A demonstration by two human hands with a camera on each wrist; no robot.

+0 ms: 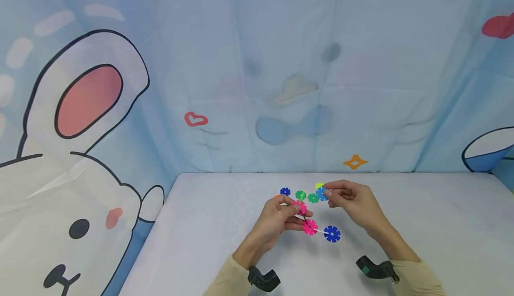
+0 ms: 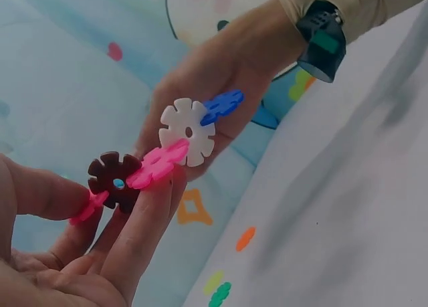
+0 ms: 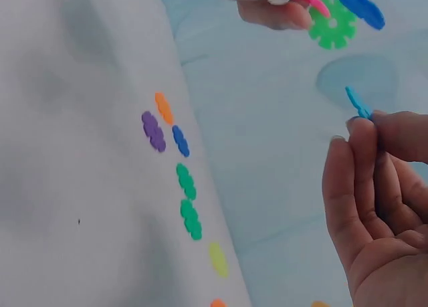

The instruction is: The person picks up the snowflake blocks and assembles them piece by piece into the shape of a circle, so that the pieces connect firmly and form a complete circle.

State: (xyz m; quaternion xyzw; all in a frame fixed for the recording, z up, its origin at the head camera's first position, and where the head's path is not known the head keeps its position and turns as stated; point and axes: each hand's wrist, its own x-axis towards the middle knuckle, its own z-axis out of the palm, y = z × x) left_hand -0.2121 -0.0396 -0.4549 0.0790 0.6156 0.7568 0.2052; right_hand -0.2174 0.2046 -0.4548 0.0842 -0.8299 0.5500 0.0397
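Note:
My left hand point(image 1: 271, 220) holds a chain of slotted snowflake discs between thumb and fingers. In the left wrist view the chain runs from a pink disc at the thumb through a dark brown disc point(image 2: 114, 180), another pink disc point(image 2: 159, 164) and a white disc point(image 2: 187, 132) to a blue disc point(image 2: 223, 106). A bright green disc point(image 3: 332, 27) shows beyond the held chain in the right wrist view. Raised to the right, my right hand point(image 1: 359, 204) pinches a light blue disc point(image 1: 321, 193) between thumb and fingertips, apart from the chain.
Loose discs lie along the table's far side: a dark blue one point(image 1: 285, 191), green ones point(image 3: 190, 219), a yellow one point(image 3: 217, 259), a purple one point(image 3: 153, 131) and an orange one point(image 3: 164, 108). Behind the white table point(image 1: 192, 224) hangs a printed curtain point(image 1: 225, 64).

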